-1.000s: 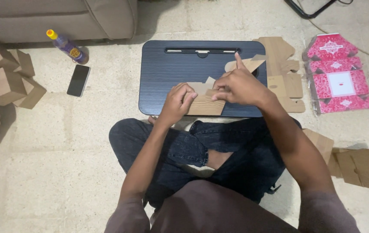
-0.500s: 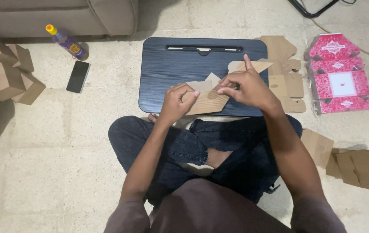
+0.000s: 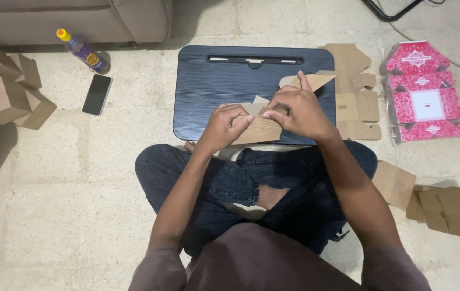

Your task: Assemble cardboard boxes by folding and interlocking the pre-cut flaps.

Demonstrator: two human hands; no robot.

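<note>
A flat brown cardboard box blank (image 3: 262, 129) with a wood-grain print lies on the near edge of a dark blue lap tray (image 3: 230, 81). My left hand (image 3: 224, 126) grips its left part, fingers curled over a flap. My right hand (image 3: 297, 113) presses on its right part, index finger pointing up toward a loose flap (image 3: 316, 81). The two hands almost touch over the middle of the blank.
Flat brown blanks (image 3: 356, 91) and pink printed blanks (image 3: 423, 97) lie right of the tray. Folded brown boxes stand at far left (image 3: 1, 86) and lower right (image 3: 456, 207). A phone (image 3: 97, 94) and a bottle (image 3: 82, 51) lie left; a sofa (image 3: 79, 19) is behind.
Both hands have drawn closer together on the blank, and the right hand has shifted slightly left and down. The blank's middle is folded up more.
</note>
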